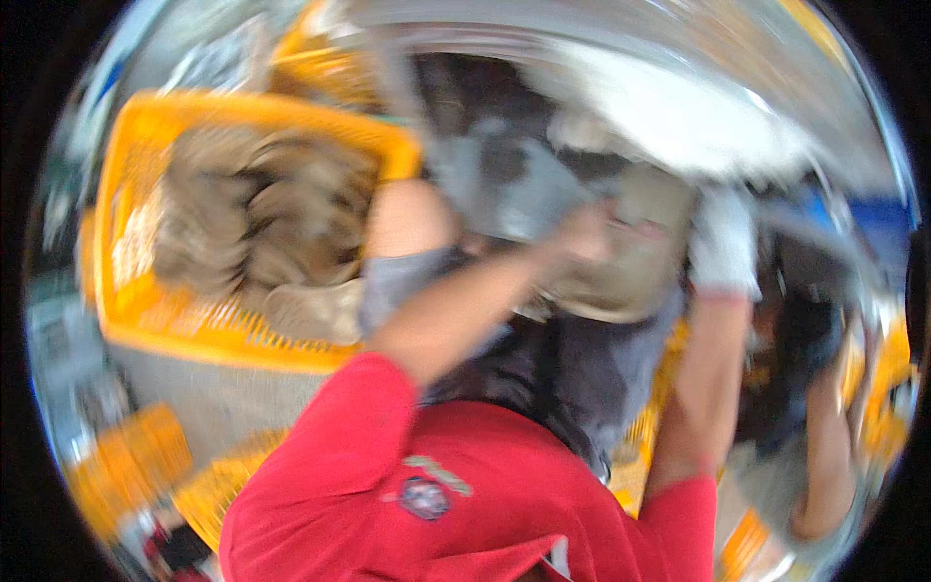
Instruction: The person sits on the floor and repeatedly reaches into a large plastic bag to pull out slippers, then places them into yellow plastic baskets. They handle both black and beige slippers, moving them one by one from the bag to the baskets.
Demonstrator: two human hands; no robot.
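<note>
My bare left hand lies over a tan, smooth-looking curved piece above my lap, its fingers closed at the piece's upper left part. Motion blur hides the piece's exact kind. My right hand, in a white glove, is at the piece's right edge; its fingers are smeared and partly hidden. Beyond the hands is a wet-looking grey surface with dark patches. To my left, many brown curved pieces lie stacked in a yellow plastic basket.
A large white, shiny mass curves across the far side. More yellow baskets stand at the far left, lower left and beside my right leg. Another person's arm shows at the right.
</note>
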